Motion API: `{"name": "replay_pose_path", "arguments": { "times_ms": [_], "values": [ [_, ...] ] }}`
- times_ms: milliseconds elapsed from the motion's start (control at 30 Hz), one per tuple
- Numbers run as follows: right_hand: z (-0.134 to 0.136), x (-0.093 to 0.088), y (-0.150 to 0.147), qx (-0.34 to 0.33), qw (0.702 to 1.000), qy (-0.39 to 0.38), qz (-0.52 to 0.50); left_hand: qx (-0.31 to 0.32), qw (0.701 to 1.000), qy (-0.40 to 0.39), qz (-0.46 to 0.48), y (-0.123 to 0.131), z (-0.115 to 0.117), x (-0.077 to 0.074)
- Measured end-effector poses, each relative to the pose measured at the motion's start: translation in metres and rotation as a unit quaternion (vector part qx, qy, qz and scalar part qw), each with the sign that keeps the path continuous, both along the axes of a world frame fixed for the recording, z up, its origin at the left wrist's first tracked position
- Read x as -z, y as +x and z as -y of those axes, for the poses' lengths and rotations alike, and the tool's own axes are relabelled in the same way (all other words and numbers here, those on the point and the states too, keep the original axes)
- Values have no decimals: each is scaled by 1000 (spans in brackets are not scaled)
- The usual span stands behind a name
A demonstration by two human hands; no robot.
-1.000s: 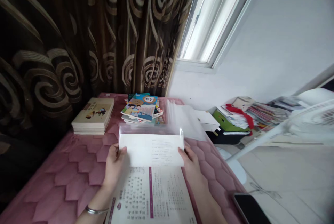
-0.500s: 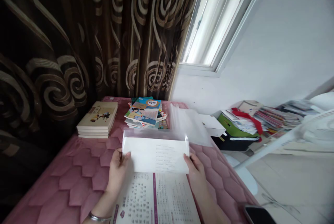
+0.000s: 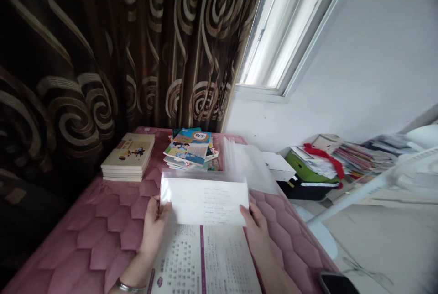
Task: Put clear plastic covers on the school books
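Note:
Both hands hold a white printed page in a clear plastic cover (image 3: pixel 205 198) by its two sides. My left hand (image 3: pixel 154 221) is closed on the left edge, thumb on top, with a silver bangle at the wrist. Across from it, my right hand (image 3: pixel 253 221) pinches the right edge. Light glints off the plastic, whose clear margin extends past the page's top. Directly below, toward me, lies a larger printed sheet (image 3: pixel 222 257) with a purple band down its middle; whether it joins the held page cannot be told.
On the pink quilted mattress (image 3: pixel 99 248) are a stack of beige books (image 3: pixel 128 152), a pile of colourful textbooks (image 3: pixel 188 145) and clear plastic sheets (image 3: pixel 248 164). A phone (image 3: pixel 337 282) lies at the front right. Beyond stand a white fan (image 3: pixel 362 184) and a box of papers (image 3: pixel 308 173).
The plastic-covered page has tilted slightly, and a glint now shows at its left side instead of its upper right corner. Both hands keep their hold, nearly in place.

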State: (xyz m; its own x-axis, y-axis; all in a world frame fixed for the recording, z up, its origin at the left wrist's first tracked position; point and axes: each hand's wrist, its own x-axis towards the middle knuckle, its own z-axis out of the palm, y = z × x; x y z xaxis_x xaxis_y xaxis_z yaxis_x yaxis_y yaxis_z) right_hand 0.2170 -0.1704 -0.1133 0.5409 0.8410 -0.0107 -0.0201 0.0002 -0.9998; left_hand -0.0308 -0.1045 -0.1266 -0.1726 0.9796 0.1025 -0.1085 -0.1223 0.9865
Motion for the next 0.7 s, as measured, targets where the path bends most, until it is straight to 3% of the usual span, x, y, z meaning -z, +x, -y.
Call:
{"name": "replay_pose_path", "arguments": {
  "times_ms": [300,533,700],
  "values": [
    [-8,15,4,22,997,-22,73,5,999,-18,33,2,2,0],
    [-2,-3,0,-3,1000,5,23,8,1000,-6,18,1,2,0],
    [-4,6,2,-13,999,15,32,-9,1000,8,3,0,-1,2]
  ]
}}
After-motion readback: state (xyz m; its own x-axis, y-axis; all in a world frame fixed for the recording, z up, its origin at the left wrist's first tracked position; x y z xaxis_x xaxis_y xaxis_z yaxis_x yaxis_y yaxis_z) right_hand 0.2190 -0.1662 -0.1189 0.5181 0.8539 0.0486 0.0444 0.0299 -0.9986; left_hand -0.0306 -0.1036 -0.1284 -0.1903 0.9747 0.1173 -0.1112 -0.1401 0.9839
